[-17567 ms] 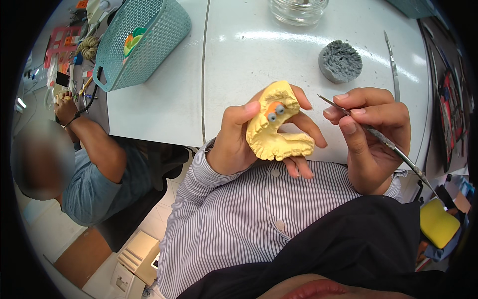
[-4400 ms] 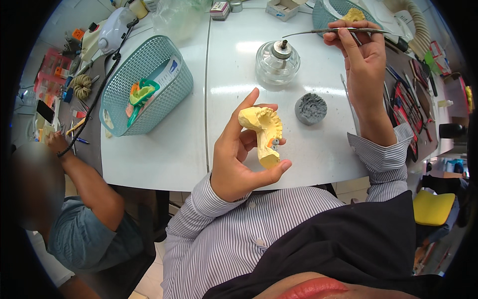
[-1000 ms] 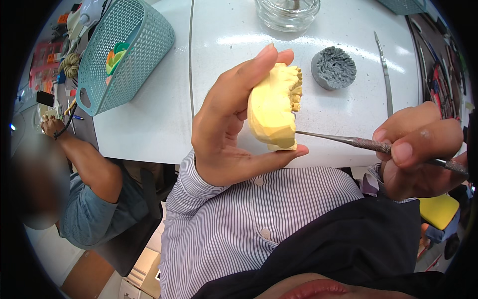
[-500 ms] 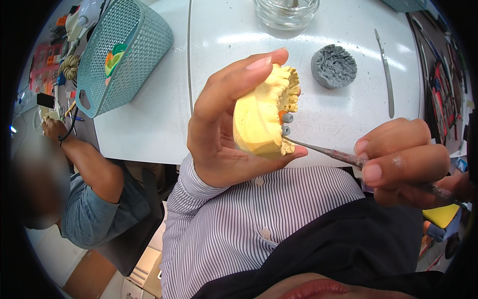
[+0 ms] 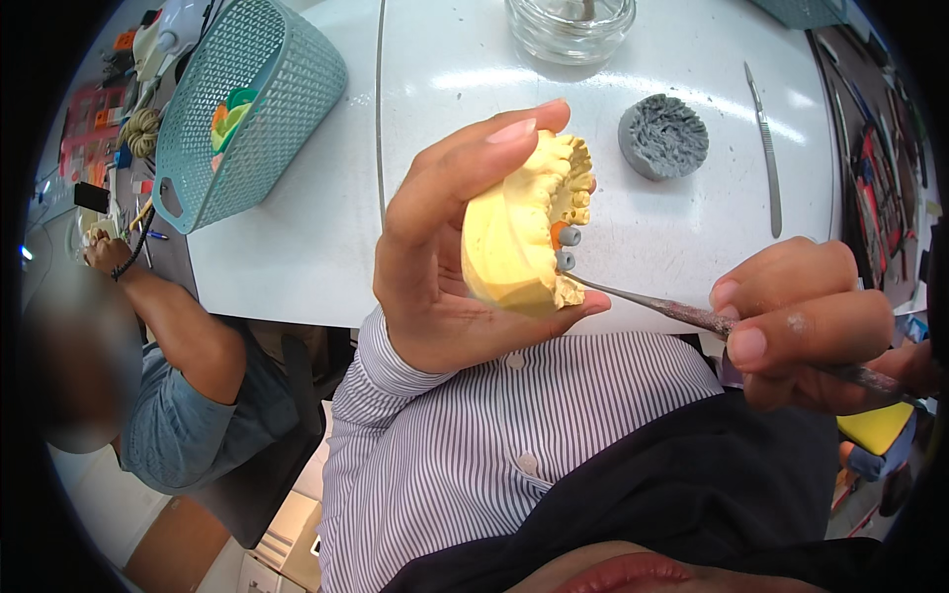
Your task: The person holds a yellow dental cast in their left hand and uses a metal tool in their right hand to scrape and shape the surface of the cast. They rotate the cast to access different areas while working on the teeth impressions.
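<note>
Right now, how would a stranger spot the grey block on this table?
On the white table, look right of the yellow dental model in the left hand. The grey block lies between the clear glass vessel and the metal knife; its rough, furrowed top sets it apart from both.

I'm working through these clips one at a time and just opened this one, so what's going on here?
A person's left hand holds a yellow dental model that bears two small grey pegs. The right hand grips a slim metal tool, its tip at the model beside the lower peg; whether it touches is unclear. A round grey block and a scalpel-like tool lie on the white table.
</note>
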`<state>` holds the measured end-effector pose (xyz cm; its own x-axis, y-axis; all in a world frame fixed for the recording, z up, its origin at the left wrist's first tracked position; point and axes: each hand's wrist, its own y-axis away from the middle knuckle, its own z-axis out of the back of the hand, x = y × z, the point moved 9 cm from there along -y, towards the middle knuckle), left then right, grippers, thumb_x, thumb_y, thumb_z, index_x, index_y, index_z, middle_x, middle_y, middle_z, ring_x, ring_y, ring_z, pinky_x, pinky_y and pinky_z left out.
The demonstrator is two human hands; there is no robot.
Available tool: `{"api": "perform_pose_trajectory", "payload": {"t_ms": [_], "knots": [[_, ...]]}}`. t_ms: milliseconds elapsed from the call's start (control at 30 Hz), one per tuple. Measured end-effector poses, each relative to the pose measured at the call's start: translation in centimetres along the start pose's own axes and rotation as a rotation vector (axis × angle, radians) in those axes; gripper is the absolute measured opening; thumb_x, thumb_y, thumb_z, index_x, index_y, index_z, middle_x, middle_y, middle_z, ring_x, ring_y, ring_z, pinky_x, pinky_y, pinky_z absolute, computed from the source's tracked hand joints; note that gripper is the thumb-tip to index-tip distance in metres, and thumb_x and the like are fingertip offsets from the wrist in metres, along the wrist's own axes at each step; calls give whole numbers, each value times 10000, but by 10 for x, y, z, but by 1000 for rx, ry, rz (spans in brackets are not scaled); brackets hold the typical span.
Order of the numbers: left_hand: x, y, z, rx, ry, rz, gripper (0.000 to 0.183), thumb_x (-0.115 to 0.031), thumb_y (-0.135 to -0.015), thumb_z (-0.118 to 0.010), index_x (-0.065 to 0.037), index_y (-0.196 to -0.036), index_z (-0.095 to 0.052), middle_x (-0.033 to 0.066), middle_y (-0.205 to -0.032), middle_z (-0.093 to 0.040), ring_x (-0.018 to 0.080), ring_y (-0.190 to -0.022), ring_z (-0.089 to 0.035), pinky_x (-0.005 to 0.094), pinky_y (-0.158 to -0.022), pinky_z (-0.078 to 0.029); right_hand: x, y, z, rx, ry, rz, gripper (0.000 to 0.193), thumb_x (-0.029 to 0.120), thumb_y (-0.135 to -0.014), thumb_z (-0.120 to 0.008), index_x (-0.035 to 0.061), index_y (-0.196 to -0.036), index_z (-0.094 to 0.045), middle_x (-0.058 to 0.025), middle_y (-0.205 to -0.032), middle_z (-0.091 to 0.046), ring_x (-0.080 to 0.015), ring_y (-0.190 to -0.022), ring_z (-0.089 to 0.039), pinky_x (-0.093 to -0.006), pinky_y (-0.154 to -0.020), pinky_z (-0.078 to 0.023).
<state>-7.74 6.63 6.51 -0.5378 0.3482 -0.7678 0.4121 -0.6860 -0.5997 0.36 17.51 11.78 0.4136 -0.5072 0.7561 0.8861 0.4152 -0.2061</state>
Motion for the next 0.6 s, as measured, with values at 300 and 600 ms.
{"api": "perform_pose_trajectory", "payload": {"t_ms": [300, 600], "knots": [[1, 1, 0, -7, -10, 8, 1058, -90, -494, -832, -44, -1290, -136, 332, -1227, -330, 335, -989, -542, 416, -795, -502, -5, -6, -8, 181, -200, -59, 330, -41, -728, -588, 96, -992, -445, -64, -867, -471, -171, -765, -550, -236, -624, -466], [4, 2, 3, -52, 24, 56, 1077, -112, -501, -834, -30, -1303, -119, 304, -1249, -320, 306, -978, -551, 376, -791, -509, -39, 33, 48, -859, -364, 295, 245, 88, -904, -350, 65, -1141, -405, -184, -1057, -501, -221, -879, -551, -302, -803, -460]]}}
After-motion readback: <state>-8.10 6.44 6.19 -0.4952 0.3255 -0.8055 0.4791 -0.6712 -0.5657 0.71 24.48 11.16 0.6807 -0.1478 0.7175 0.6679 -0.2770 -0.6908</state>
